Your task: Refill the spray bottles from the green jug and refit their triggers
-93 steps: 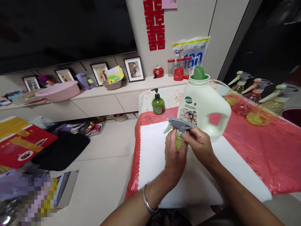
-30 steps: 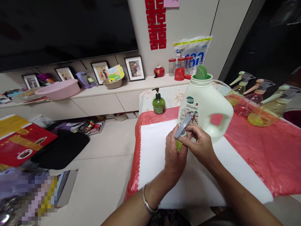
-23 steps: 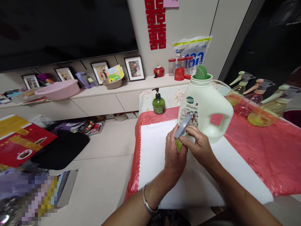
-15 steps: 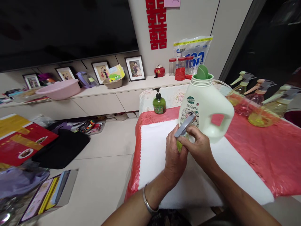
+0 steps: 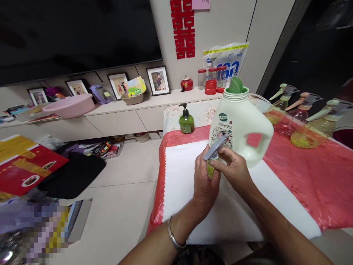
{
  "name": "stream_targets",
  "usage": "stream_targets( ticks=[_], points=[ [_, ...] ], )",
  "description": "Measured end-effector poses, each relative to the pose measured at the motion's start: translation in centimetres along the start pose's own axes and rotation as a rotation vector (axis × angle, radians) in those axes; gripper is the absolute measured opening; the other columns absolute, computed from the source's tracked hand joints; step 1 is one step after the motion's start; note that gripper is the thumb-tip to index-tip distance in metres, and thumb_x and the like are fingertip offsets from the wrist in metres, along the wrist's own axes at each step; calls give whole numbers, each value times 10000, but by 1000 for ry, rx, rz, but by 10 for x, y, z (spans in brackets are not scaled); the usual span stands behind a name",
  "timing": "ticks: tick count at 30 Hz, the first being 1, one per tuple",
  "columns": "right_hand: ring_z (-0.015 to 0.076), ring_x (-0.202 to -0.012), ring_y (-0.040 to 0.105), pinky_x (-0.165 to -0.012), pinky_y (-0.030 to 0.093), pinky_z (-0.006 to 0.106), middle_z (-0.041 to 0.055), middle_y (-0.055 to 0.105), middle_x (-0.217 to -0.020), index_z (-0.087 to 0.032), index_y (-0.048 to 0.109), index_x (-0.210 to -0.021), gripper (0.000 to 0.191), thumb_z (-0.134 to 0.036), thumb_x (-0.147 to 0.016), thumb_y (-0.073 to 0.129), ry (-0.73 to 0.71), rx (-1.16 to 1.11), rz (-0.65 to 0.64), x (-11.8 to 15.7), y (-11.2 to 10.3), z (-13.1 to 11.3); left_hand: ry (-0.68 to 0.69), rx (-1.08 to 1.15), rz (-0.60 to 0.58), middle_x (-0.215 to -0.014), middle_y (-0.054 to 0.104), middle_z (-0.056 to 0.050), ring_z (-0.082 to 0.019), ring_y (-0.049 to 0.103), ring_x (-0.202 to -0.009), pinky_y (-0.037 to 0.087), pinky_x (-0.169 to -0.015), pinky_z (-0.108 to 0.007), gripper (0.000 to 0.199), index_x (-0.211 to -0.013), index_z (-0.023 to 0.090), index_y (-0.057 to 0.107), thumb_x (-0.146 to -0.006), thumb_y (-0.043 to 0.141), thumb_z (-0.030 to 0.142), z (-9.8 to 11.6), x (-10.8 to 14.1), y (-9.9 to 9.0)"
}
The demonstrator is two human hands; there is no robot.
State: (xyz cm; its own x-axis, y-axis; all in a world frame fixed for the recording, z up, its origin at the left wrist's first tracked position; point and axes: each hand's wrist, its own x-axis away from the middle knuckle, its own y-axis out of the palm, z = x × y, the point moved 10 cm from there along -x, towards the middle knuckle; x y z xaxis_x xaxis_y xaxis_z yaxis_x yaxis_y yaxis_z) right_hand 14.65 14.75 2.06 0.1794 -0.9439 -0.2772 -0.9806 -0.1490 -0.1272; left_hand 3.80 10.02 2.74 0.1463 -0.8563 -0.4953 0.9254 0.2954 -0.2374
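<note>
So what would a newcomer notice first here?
Probably the large pale-green jug standing on the red-covered table. Just in front of it, the left hand and right hand hold a trigger spray bottle. Behind, a red double-happiness cutout stands out on the pale wall.

Sprayer is between left grip and right grip, over the mat, with the jug just behind. Mat is on the bench; pump bottle stands on the bench left of the jug, three other sprayers right. Cabinet runs behind: basin left, frames mid, jars right, TV above its left part.
</note>
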Motion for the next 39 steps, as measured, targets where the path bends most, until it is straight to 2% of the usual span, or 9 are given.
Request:
stream_targets(
  ticks=[2,5,9,14,19,21,27,36,39],
  points=[
    [183,-1090,582,-972,462,288,70,617,-1138,-128,638,-1087,425,-458,-830,714,-1,6,-4,0,0,-1,3,4,-1,-1357,589,-138,-272,533,-1313,431,-1113,-504,421,-1367,211,468,-949,515,231,1,-1,0],
    [188,-1117,574,-1017,450,304,68,607,-1174,-139,647,-1128,422,-464,-861,687,-13,19,-77,0,1,-8,7,7,-2,-1403,559,-137,-261,518,-1335,414,-1136,-493,432,-1389,217,447,-962,507,245,2,-1,0],
    [182,-1084,584,-989,460,296,64,597,-1199,-152,663,-1158,402,-472,-917,622,-50,71,-152,-1,1,-16,14,-8,3,-1399,558,-141,-257,508,-1347,406,-1146,-489,444,-1405,212,435,-967,501,239,1,-1,1],
    [175,-1090,591,-984,451,276,47,609,-1168,-156,674,-1108,358,-447,-901,651,-100,100,-49,1,-3,-16,4,-24,12,-1389,563,-150,-275,525,-1322,444,-1107,-503,452,-1406,206,433,-962,499,256,-2,0,0],
    [171,-1062,592,-948,445,277,38,621,-1114,-150,657,-1073,315,-404,-886,669,-120,153,56,6,-6,-19,-12,-18,-1,-1298,605,-143,-277,524,-1314,447,-1095,-506,361,-1321,206,481,-966,490,271,0,0,-1],
    [167,-1055,590,-936,443,270,37,618,-1114,-152,649,-1087,312,-393,-889,666,-120,167,53,7,-4,-21,-4,-14,0,-1289,609,-142,-278,526,-1309,447,-1093,-509,357,-1317,205,483,-967,486,272,1,0,-1],
    [157,-1016,566,-889,442,251,39,608,-1056,-159,662,-1079,289,-400,-942,581,-142,177,-79,5,6,-25,6,-20,18,-1389,567,-152,-279,523,-1310,446,-1095,-509,423,-1392,203,451,-977,482,276,-1,0,0],
    [160,-987,594,-881,443,263,30,624,-1051,-145,642,-1021,309,-399,-855,702,-104,172,69,6,-3,-17,5,20,14,-1402,560,-144,-280,528,-1318,450,-1104,-505,462,-1421,213,434,-968,511,263,-2,1,0],
    [163,-1020,593,-902,451,266,31,619,-1084,-148,632,-1063,332,-398,-855,701,-97,158,57,6,-3,-17,-8,29,24,-1401,563,-142,-281,532,-1316,447,-1107,-509,457,-1422,215,437,-972,502,257,-2,1,-1]
  ],
)
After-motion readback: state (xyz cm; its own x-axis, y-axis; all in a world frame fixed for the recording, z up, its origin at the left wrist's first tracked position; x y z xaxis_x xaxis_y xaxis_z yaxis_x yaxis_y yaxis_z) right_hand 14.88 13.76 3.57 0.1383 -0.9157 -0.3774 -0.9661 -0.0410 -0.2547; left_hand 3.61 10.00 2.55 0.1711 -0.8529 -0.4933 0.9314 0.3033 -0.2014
